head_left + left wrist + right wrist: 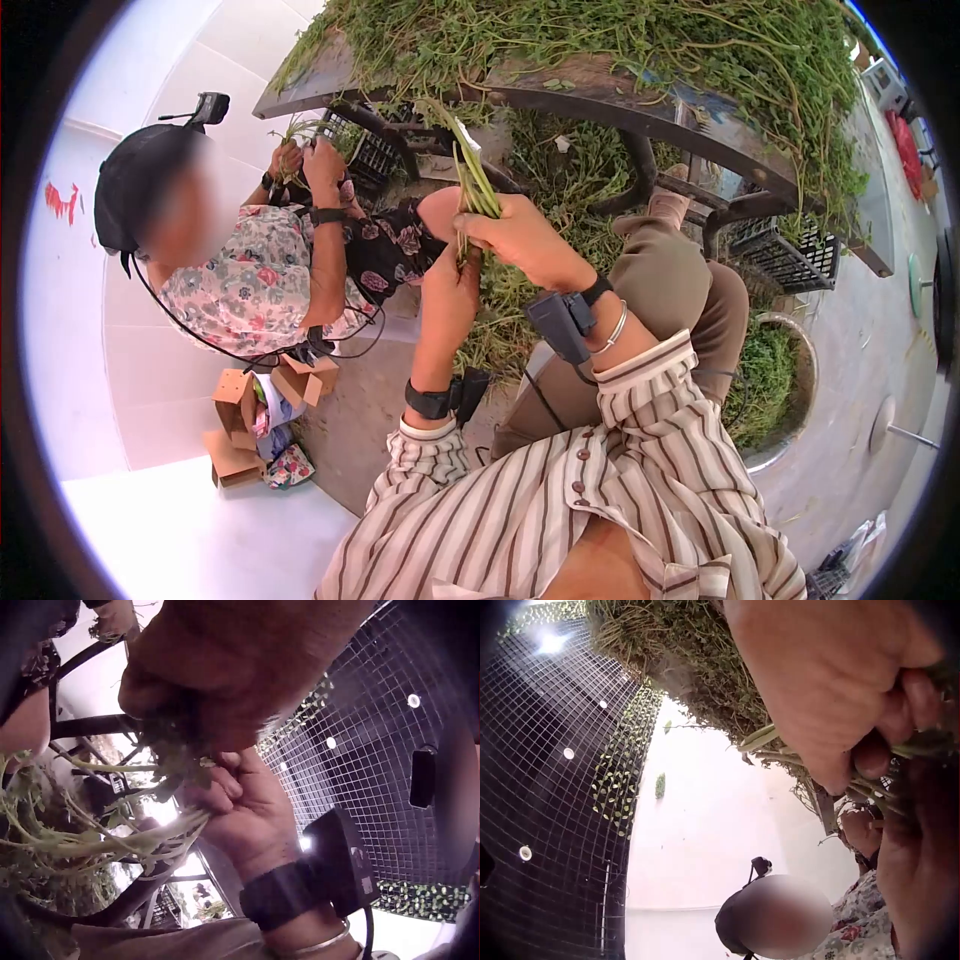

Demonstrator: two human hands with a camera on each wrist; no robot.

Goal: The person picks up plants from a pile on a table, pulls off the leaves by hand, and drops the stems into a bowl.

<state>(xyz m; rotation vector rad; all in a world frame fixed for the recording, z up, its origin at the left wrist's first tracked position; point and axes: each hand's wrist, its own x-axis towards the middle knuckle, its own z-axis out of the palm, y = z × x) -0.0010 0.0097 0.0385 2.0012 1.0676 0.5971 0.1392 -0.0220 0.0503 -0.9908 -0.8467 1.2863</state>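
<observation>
Both hands on the leafy green stems (480,187)!
Right hand (525,238) curls firmly round them, left hand (452,287) grips just below, forearms angled together before the table (585,88)'s near edge, toward its left corner. Looks like sorting or trimming; next calls for one steady hold, one clean pull.

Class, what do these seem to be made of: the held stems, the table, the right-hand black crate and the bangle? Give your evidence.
Held stems: plant matter, smooth-looking, judging by the pale green stalks.
Table: possibly worn wood, dull, from its patchy brown top.
Black crate: probably plastic, finish unclear, from its lattice walls.
Bangle: likely polished metal, given its silvery shine.
</observation>
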